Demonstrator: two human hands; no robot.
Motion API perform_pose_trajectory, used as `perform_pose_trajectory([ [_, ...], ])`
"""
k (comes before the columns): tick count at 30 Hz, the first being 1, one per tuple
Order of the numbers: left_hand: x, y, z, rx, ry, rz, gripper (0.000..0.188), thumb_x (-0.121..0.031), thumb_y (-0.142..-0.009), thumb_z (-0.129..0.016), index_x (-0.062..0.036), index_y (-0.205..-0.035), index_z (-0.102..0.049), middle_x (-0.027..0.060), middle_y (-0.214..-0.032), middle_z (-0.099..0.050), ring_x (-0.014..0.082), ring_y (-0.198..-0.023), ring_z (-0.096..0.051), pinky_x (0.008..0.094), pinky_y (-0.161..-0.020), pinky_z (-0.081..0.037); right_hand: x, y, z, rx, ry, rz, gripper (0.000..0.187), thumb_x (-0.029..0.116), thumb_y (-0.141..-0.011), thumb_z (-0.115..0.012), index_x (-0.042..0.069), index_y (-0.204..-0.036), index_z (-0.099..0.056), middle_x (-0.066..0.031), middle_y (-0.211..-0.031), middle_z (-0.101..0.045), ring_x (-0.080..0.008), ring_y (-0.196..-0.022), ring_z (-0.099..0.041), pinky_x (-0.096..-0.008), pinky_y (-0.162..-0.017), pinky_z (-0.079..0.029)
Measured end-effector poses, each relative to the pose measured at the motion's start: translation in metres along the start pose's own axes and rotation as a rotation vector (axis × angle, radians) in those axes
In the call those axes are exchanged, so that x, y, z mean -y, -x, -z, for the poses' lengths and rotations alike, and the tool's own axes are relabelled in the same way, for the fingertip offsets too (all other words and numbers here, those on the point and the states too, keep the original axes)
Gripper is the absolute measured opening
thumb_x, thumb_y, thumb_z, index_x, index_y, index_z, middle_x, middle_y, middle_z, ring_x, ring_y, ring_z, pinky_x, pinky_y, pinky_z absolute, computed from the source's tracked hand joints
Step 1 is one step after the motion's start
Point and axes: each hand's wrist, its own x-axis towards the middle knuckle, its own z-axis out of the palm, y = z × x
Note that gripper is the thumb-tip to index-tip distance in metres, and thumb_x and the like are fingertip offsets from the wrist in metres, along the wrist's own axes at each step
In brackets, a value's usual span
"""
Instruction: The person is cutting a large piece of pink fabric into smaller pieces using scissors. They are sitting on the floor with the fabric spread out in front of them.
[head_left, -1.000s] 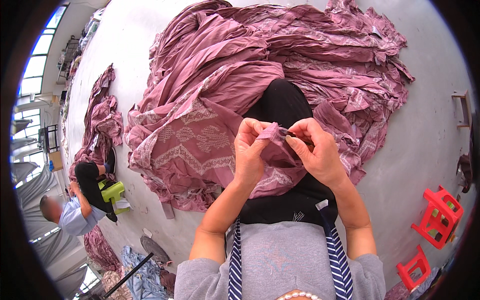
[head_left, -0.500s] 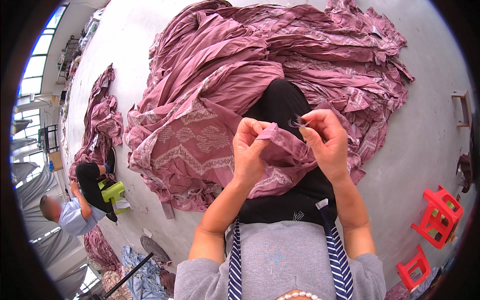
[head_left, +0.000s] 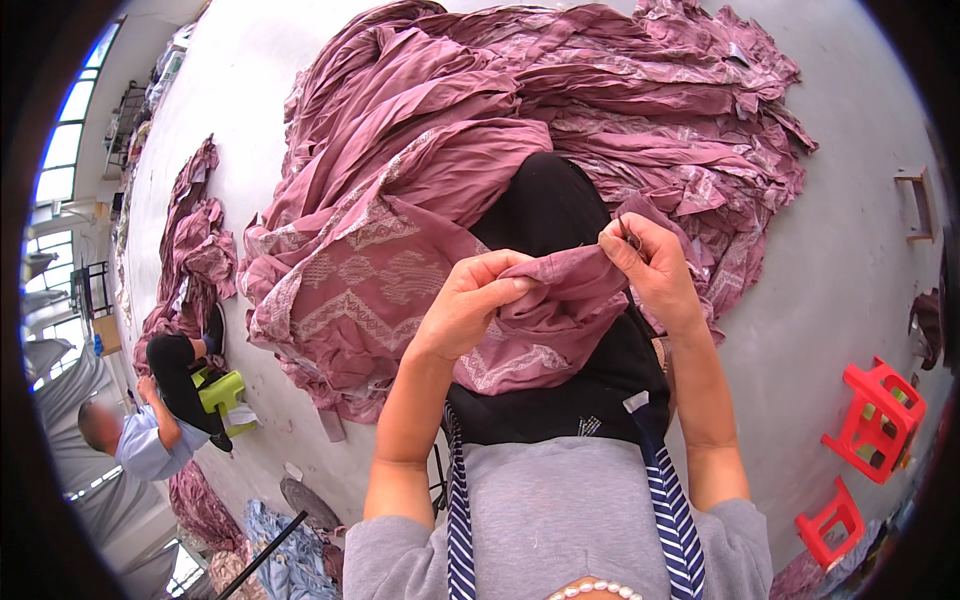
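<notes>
A mauve-pink cloth (head_left: 570, 290) with pale lace-like patterning lies over my lap, its edge drawn taut between my hands. My left hand (head_left: 465, 305) pinches that edge between thumb and fingers. At the other end of the stretch, my right hand (head_left: 655, 275) is closed on the cloth edge as well. A small dark wisp of thread (head_left: 628, 235) sticks out among the right fingertips; how it is held is partly hidden. The cloth runs on into a large crumpled heap (head_left: 430, 110) ahead of me, spread around my black-trousered knee (head_left: 550, 205).
At the left, another person (head_left: 155, 430) sits low on a green stool (head_left: 222, 392) beside more pink cloth (head_left: 195, 245). Red plastic stools (head_left: 875, 420) stand at the right, and a small wooden stool (head_left: 918, 205) farther up. Blue cloth (head_left: 285, 550) lies at the lower left.
My right hand, which held a tuft of thread up off the cloth, has come onto the cloth edge. My left hand has shifted left and slightly down, and the edge between them is straighter.
</notes>
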Motion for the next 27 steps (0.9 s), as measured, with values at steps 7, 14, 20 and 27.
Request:
perform_pose_trajectory([
  [7, 0.007, -0.002, 0.003, -0.005, -0.01, 0.022, 0.021, -0.015, -0.095, -0.058, 0.0027, -0.105, -0.064, -0.0008, -0.087, -0.063, 0.0026, -0.073, -0.052, 0.0174, -0.067, -0.042, -0.005, 0.001, -0.002, -0.094, 0.126, 0.027, 0.02, 0.02, -0.091, -0.064, 0.002, -0.087, -0.056, 0.0035, -0.067, -0.045, -0.0043, -0.061, -0.039, -0.0214, -0.053, -0.032],
  [14, 0.01, -0.003, -0.008, -0.099, -0.072, -0.084, 0.024, -0.017, -0.098, -0.054, 0.0021, -0.108, -0.064, -0.0078, -0.078, -0.056, -0.0019, -0.065, -0.042, 0.0132, -0.057, -0.032, 0.029, 0.014, -0.01, -0.29, 0.632, 0.325, 0.025, 0.02, -0.084, -0.07, 0.003, -0.096, -0.056, -0.0078, -0.076, -0.059, -0.019, -0.06, -0.059, -0.0288, -0.056, -0.048],
  [20, 0.007, -0.005, -0.011, -0.123, -0.119, -0.087, 0.025, -0.018, -0.098, -0.054, 0.002, -0.11, -0.064, -0.0076, -0.08, -0.056, -0.0021, -0.066, -0.042, 0.0132, -0.057, -0.033, 0.02, 0.023, -0.02, -0.191, 0.533, 0.275, 0.026, 0.019, -0.083, -0.072, 0.003, -0.096, -0.056, -0.0096, -0.075, -0.063, -0.0207, -0.062, -0.065, -0.0299, -0.056, -0.051],
  [27, 0.003, 0.0, -0.011, -0.08, -0.145, -0.071, 0.024, -0.015, -0.097, -0.055, 0.0041, -0.109, -0.064, -0.0014, -0.09, -0.063, 0.0011, -0.077, -0.052, 0.0153, -0.068, -0.042, 0.018, 0.019, -0.02, -0.177, 0.59, 0.297, 0.026, 0.02, -0.083, -0.072, 0.003, -0.093, -0.055, -0.0101, -0.075, -0.064, -0.0221, -0.063, -0.066, -0.0306, -0.054, -0.05],
])
